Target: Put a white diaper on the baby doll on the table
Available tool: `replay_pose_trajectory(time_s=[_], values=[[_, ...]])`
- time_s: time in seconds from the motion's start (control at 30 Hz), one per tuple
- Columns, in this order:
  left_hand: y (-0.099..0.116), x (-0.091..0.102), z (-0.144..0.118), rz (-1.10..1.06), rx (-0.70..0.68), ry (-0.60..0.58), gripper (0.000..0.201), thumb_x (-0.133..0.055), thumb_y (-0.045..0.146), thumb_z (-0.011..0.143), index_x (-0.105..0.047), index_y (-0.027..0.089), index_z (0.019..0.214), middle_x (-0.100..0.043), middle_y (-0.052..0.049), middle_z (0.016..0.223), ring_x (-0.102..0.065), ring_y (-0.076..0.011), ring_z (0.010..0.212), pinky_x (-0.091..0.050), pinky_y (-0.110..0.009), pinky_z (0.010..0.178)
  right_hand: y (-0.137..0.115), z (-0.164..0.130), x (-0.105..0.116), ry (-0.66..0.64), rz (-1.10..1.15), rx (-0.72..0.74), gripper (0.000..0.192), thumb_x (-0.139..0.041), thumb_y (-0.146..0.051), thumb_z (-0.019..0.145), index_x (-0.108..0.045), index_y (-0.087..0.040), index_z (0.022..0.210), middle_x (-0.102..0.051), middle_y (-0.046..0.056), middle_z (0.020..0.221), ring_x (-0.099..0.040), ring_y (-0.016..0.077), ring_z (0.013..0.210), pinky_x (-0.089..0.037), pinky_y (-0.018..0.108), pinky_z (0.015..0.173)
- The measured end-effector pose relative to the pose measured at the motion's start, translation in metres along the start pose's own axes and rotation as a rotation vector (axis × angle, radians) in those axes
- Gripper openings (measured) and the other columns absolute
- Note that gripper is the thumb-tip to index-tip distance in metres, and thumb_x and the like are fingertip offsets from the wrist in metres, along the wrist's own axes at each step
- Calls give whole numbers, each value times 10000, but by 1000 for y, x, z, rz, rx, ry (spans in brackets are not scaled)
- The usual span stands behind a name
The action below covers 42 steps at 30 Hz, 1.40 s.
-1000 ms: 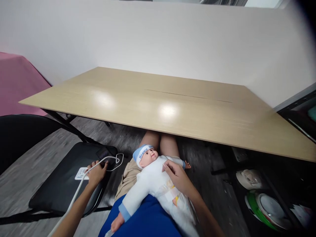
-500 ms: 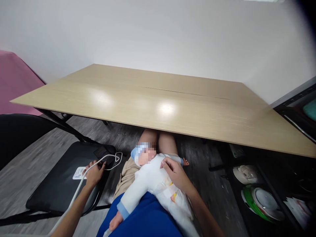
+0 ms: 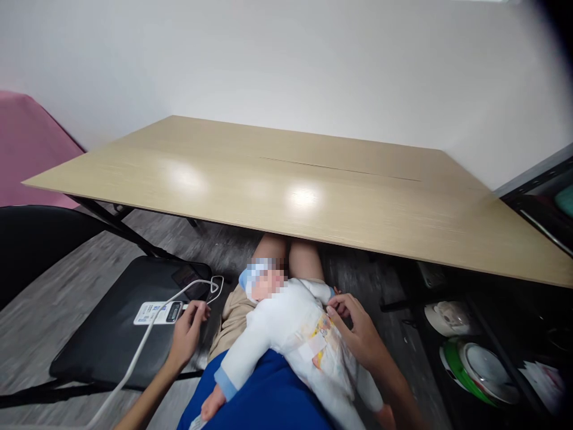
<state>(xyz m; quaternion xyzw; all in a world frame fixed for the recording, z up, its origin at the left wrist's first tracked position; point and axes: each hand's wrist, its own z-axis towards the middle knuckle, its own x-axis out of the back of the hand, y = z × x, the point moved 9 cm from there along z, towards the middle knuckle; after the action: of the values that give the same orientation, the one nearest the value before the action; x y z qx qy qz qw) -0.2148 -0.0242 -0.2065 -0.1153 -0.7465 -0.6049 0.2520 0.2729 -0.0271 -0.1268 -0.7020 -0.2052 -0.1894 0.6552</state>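
Note:
A baby doll (image 3: 268, 328) lies on its back across my lap, in a white top with blue cuffs, a blue and white cap and a white diaper (image 3: 308, 346) with a yellow printed front. Beside the doll's hip, my right hand (image 3: 356, 331) hovers with thumb and fingers apart, holding nothing I can see. My left hand (image 3: 190, 328) is over the inner edge of the black chair seat (image 3: 98, 334), its fingers loosely bent and no object visible in them. Just left of it lies a white power bank (image 3: 156, 313) with a small display, and a white cable (image 3: 138, 358) crosses it.
A light wooden table (image 3: 268, 179) spans the view ahead, its front edge above my knees. A dark phone-like slab (image 3: 185, 278) lies at the seat's far corner. On the right, a dark shelf holds a green-rimmed container (image 3: 474, 370) and a white item (image 3: 447, 316). Pink cloth (image 3: 31, 149) is at left.
My left hand has moved right, off the power bank, uncovering its display. My right hand has shifted right from the doll's chest to beside its hip, exposing more of the diaper.

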Motion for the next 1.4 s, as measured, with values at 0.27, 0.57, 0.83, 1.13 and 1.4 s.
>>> replay_pose_trajectory(time_s=[0.27,0.57,0.83,1.13,1.4], values=[[235,-86,-89,-11,-952,-579,178,-536,318,1066,-660,190,1059,-701,-62,1023,-587,-150,1018,-434,-293,1002,3,-13,0,-224,-13,-56,493,-556,-666,1040,-778,-245,1170,-710,55,1235,-652,163,1181,-497,293,1072],[275,-182,-108,293,-1235,-814,469,-568,537,1068,-601,229,1419,-738,-70,1309,-628,-197,1160,-416,-336,1024,27,6,-1,-73,-118,28,502,-529,-620,1060,-770,-188,975,-705,58,1004,-643,134,959,-460,278,923],[277,-183,-103,209,-1146,-887,338,-570,493,1082,-646,270,1324,-771,13,1187,-618,-147,1093,-398,-302,1004,28,22,7,48,-83,23,543,-536,-640,1057,-744,-208,1312,-700,107,1317,-648,194,1216,-512,348,1124],[271,-186,-91,237,-944,-888,441,-587,583,1051,-656,248,1329,-690,-63,1340,-566,-209,1307,-398,-318,1136,-31,14,-41,-336,69,196,492,-354,-472,1153,-658,-272,1484,-569,71,1565,-556,129,1469,-421,313,1340],[282,-193,-88,221,-861,-946,293,-664,482,1030,-663,228,1176,-723,-24,1239,-596,-166,1191,-386,-294,1052,-38,17,-35,-287,67,278,246,-561,-147,973,-696,-198,1172,-656,33,1244,-587,106,1176,-433,217,1070]])
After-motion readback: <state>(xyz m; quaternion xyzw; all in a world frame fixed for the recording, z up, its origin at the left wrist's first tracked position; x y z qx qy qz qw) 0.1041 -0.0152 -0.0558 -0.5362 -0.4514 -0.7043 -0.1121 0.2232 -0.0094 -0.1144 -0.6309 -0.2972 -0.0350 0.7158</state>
